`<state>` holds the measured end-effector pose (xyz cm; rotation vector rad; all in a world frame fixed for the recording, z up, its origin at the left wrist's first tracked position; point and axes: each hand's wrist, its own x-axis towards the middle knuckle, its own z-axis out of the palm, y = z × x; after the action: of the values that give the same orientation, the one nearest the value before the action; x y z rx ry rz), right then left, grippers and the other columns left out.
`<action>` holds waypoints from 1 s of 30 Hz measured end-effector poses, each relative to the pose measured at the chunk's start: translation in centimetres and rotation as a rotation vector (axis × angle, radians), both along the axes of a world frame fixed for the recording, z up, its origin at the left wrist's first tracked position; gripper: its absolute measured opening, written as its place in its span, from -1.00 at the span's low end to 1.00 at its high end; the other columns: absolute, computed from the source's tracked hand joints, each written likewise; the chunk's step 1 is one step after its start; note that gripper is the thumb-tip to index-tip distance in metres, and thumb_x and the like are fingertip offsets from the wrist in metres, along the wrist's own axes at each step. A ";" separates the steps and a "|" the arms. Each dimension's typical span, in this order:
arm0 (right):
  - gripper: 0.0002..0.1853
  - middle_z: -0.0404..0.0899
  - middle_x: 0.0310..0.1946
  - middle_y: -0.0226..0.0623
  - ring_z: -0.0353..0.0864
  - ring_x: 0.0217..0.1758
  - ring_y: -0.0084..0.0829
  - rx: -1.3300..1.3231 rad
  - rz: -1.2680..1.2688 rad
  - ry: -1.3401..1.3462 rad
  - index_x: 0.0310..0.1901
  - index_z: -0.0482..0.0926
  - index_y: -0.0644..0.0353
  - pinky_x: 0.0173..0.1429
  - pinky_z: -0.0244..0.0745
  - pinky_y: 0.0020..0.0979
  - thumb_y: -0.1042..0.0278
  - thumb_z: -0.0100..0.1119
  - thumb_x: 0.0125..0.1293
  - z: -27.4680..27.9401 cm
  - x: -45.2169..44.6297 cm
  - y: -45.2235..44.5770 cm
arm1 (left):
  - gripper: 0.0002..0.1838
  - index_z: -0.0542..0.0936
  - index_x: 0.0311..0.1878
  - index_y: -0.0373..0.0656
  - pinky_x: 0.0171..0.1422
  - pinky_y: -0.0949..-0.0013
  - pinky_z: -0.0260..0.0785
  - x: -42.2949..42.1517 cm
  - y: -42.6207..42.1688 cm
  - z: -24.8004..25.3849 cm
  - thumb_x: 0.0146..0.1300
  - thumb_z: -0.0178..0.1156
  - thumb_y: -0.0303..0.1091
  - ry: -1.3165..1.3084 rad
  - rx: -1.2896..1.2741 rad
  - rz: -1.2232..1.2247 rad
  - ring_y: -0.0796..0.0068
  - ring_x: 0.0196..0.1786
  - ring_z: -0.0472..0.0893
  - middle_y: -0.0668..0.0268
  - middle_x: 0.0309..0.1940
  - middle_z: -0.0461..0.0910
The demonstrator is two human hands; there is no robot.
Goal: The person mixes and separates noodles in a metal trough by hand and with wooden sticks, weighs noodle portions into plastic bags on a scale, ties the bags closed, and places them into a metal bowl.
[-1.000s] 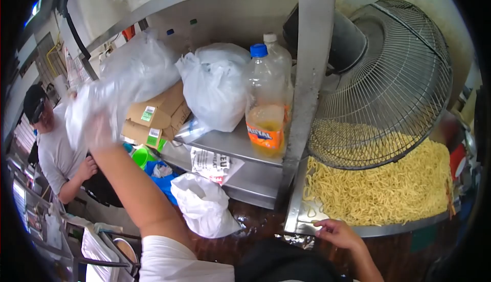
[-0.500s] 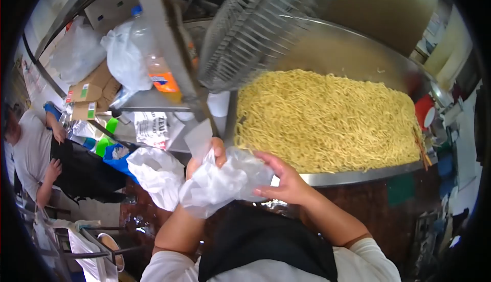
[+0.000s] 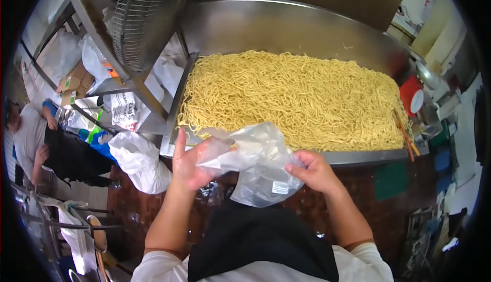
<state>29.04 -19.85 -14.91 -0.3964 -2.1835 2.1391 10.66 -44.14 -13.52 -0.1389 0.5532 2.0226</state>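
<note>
A clear plastic bag (image 3: 266, 172) with a small white label hangs in front of my apron. My right hand (image 3: 314, 172) pinches its right edge between thumb and fingers. My left hand (image 3: 189, 161) is open at the bag's left side, thumb stretched up, palm showing. Thin plastic covers its fingers; whether they are inside the bag or behind it I cannot tell. Just beyond both hands, a large heap of yellow noodles (image 3: 291, 98) lies in a wide metal tray (image 3: 245, 18).
Chopsticks (image 3: 404, 133) rest at the tray's right end near a red scale (image 3: 411, 95). A wire-guarded fan (image 3: 138, 23) stands at upper left by a metal rack (image 3: 148, 95). Below is a white sack (image 3: 140, 161). A seated person (image 3: 38, 138) is at far left.
The bunched bag has been spread out and hangs lower. My left hand has opened its grip, and my right hand now pinches the bag's edge. My view has turned right.
</note>
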 end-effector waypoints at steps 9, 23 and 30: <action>-0.87 0.57 -0.41 -0.55 0.43 -0.38 -0.76 -0.049 0.117 -0.155 -0.23 0.59 0.28 -0.29 0.37 -0.61 0.40 0.25 0.29 -0.4 2.7 3.5 | -0.28 0.45 0.20 -0.29 -0.47 0.47 0.49 2.3 -1.3 -9.8 0.03 0.38 -0.04 0.588 -0.137 -0.731 0.45 -0.41 0.63 0.21 -0.18 0.62; -0.85 0.53 -0.46 -0.55 0.41 -0.40 -0.72 0.199 0.177 -0.295 -0.29 0.58 0.30 -0.32 0.38 -0.54 0.37 0.23 0.29 -0.2 -0.1 4.9 | -0.61 0.62 -0.02 -0.34 -0.08 0.48 0.43 3.8 -2.4 -6.0 0.34 0.17 -0.15 0.959 -0.550 -0.460 0.62 -0.24 0.58 0.33 -0.30 0.66; -0.82 0.56 -0.46 -0.48 0.43 -0.38 -0.66 0.275 0.359 -0.376 -0.25 0.59 0.27 -0.27 0.41 -0.49 0.32 0.21 0.32 0.3 0.3 4.2 | -0.53 0.61 -0.04 -0.29 -0.16 0.36 0.47 4.1 -6.0 -8.3 0.44 -0.03 -0.02 0.642 -0.528 -0.030 0.37 -0.33 0.64 0.17 -0.33 0.67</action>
<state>29.36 -15.67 -14.58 -0.4442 -2.9123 2.0000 14.75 -50.11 -21.86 0.2141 1.4779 1.8283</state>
